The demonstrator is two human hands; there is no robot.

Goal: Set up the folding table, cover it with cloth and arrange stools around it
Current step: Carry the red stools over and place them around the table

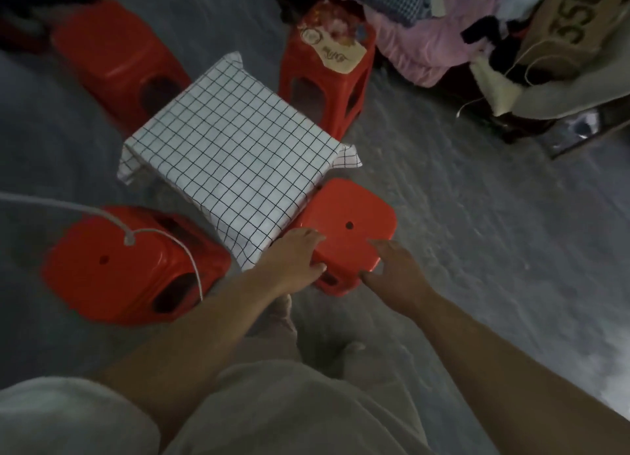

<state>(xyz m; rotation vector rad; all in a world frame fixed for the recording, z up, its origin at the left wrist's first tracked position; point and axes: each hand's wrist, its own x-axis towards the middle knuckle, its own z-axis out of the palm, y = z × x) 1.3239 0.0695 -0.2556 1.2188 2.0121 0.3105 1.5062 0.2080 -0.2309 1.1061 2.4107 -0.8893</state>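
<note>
A small table sits under a white cloth with a black grid [231, 147] in the middle of the grey floor. Its cloth corners hang over the edges. A red plastic stool [351, 216] stands against the table's near right side. My left hand [296, 253] grips the stool's left edge, fingers on the seat and thumb on the side. At the stool's near right corner my right hand [392, 263] holds it the same way. Three more red stools stand around the table: near left [102, 260], far left [112, 55] and far right [327, 89].
The far right stool carries a tan tag and small items [337, 52]. A heap of pink and blue clothes [426, 35] and a box marked 350 [572, 21] crowd the back right. A white cord [153, 231] hangs in front of the near left stool.
</note>
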